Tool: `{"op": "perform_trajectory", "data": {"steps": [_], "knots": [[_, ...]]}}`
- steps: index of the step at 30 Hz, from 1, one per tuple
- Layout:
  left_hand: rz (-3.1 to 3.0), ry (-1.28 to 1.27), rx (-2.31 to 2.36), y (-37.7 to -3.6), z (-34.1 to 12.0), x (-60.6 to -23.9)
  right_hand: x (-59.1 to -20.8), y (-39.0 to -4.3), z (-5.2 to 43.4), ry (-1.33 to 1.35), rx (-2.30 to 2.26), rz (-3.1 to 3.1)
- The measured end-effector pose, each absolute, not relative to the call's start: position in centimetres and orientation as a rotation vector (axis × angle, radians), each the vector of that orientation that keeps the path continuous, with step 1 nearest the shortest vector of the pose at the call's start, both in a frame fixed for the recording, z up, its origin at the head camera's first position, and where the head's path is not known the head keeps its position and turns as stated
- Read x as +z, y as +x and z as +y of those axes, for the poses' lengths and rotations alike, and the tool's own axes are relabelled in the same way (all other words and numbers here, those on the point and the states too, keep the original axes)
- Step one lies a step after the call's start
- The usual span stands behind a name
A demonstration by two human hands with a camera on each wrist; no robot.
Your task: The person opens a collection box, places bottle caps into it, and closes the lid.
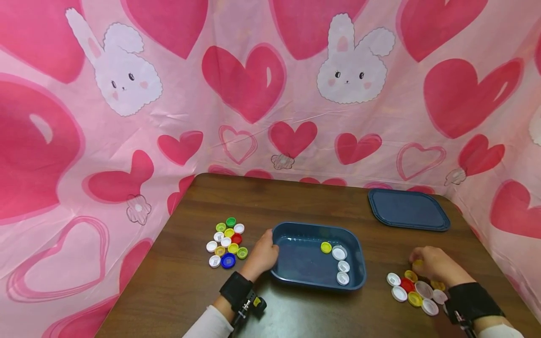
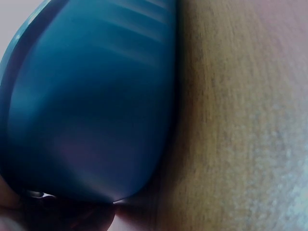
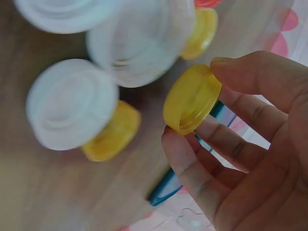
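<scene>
My right hand (image 1: 437,264) pinches a yellow cap (image 3: 192,98) near the right-side caps (image 1: 424,289) — an edge-only hold could slip; my left hand (image 1: 263,253) grips the tray (image 1: 304,263), which a tug might shift.

A brown wood-grain counter (image 1: 169,291) with rounded far corners carries a blue tray (image 1: 296,263), set about midway between its left and right edges. Toward the left edge sits a cluster of green, yellow, white, red and blue caps (image 1: 226,242); toward the right edge lies a bunch of white, red and yellow caps (image 1: 424,289). A flat, dark-blue lid or shallow tray (image 1: 408,210) rests at the far right corner.
</scene>
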State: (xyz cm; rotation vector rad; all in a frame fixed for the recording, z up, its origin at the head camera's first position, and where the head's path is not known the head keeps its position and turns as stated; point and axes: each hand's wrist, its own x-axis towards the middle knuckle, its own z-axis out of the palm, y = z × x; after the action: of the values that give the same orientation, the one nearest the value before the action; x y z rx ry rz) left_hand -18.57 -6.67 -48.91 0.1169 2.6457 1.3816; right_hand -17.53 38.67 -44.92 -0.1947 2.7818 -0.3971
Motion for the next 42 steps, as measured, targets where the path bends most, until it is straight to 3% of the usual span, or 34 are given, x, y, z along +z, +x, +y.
{"op": "perform_trajectory", "data": {"steps": [12,23,30,42], "knots": [[2.649,0.135,1.395,-18.5,-6.8,-48.9,-42.5,-19.3,35.0,-0.443,-0.327,2.905],[2.681,0.144,1.38,-18.4,-6.7,-48.8,-39.7,-19.5,28.5,-0.536,-0.396,2.916],[2.69,0.153,1.376,-18.4,-6.7,-48.8,-39.3,-19.4,24.3,-0.676,-0.358,2.898],[2.654,0.104,1.389,-18.3,-6.6,-48.6,-39.7,-19.6,18.9,-0.68,-0.314,2.737]]}}
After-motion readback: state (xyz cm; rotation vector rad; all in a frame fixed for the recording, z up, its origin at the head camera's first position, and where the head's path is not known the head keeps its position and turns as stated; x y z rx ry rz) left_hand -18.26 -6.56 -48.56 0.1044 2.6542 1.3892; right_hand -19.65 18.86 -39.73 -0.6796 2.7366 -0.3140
